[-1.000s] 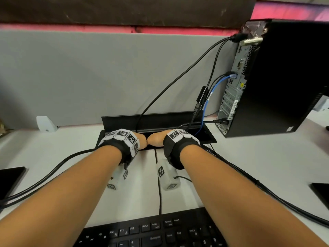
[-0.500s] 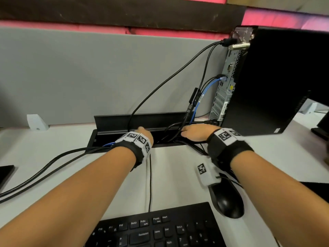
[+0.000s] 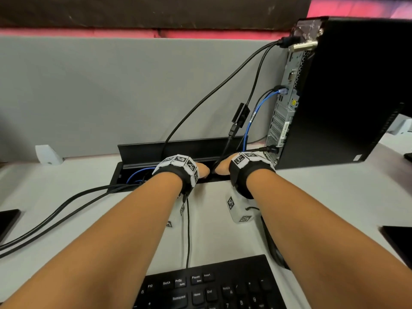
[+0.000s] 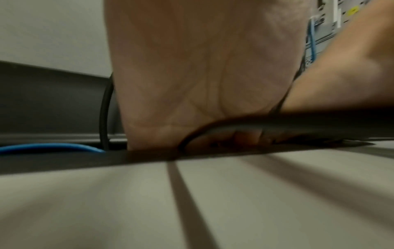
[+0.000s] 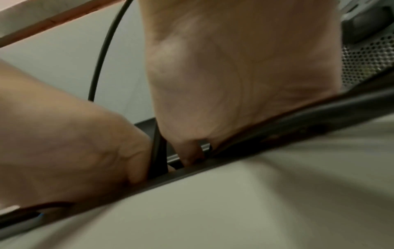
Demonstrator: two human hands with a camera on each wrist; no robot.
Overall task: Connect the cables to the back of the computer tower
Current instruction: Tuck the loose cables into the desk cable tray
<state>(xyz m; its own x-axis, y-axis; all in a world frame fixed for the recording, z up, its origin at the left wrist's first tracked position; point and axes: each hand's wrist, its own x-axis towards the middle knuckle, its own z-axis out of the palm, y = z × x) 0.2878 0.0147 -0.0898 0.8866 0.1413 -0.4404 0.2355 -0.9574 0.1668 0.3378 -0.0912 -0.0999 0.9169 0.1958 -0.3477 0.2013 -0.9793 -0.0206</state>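
The black computer tower stands at the right with its grey rear panel facing left. Black cables and a blue cable are plugged into it and drop into the open desk cable tray. My left hand and right hand reach side by side into the tray. A black cable runs down between them. In the wrist views the left hand and right hand dip below the tray rim. What they hold is hidden.
A keyboard lies at the near edge, and its thin cable runs to the tray. A dark mouse sits under my right forearm. Black cables trail left across the desk. A grey partition backs the desk.
Half a second ago my right hand was further right, near the tower's foot. It has come back left beside my left hand at the tray, as it was one second ago.
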